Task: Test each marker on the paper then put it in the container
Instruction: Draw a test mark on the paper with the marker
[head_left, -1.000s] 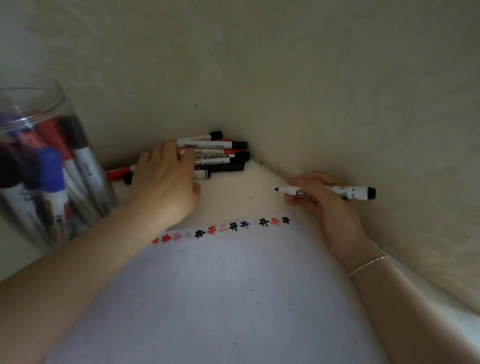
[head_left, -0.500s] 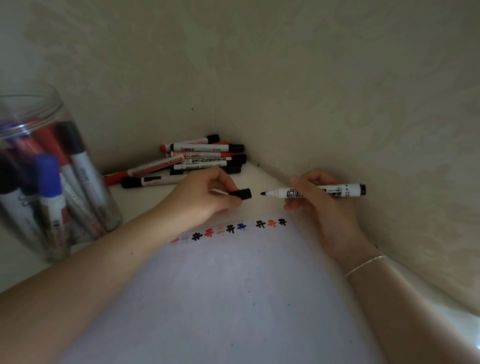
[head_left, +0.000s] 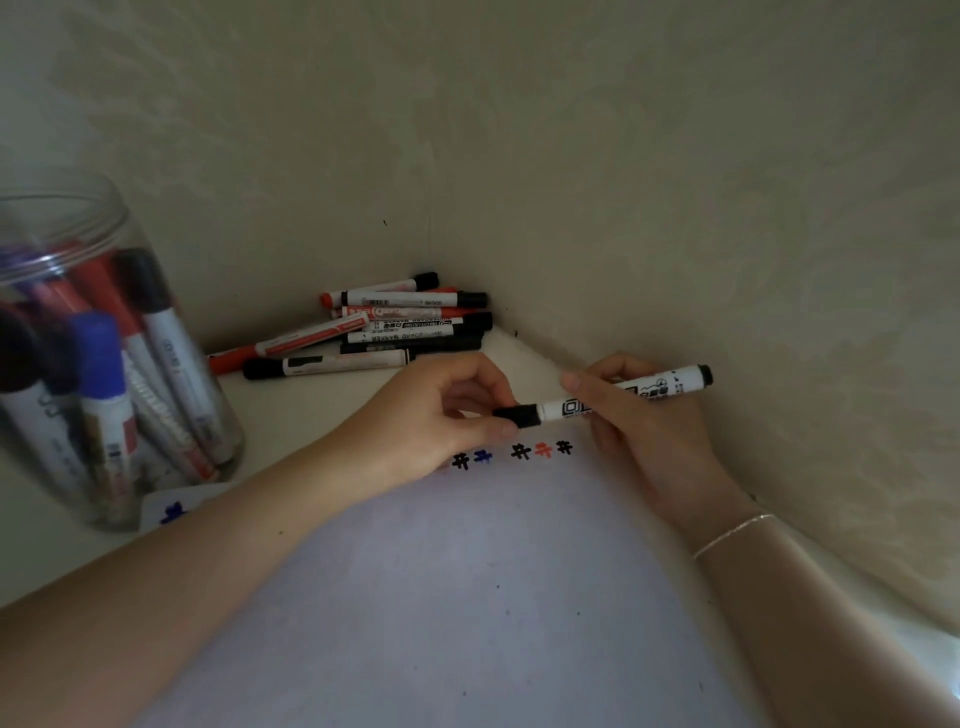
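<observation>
My right hand (head_left: 639, 431) grips a white marker (head_left: 613, 400) with black ends, held level above the top edge of the paper (head_left: 467, 597). My left hand (head_left: 436, 421) pinches the marker's black cap (head_left: 517, 414), which now sits on the marker's tip. A row of black, red and blue test marks (head_left: 540, 449) runs along the paper's top edge, partly hidden by my left hand. A clear plastic container (head_left: 98, 353) at the left holds several markers upright.
A pile of several black and red markers (head_left: 384, 332) lies in the corner where two beige walls meet. The right wall runs close beside my right hand. A small white card with a blue mark (head_left: 174, 512) lies by the container's base.
My left hand came off the marker pile with a black cap, brought it to the right, and the cap now sits on the tip of the marker in my right hand.
</observation>
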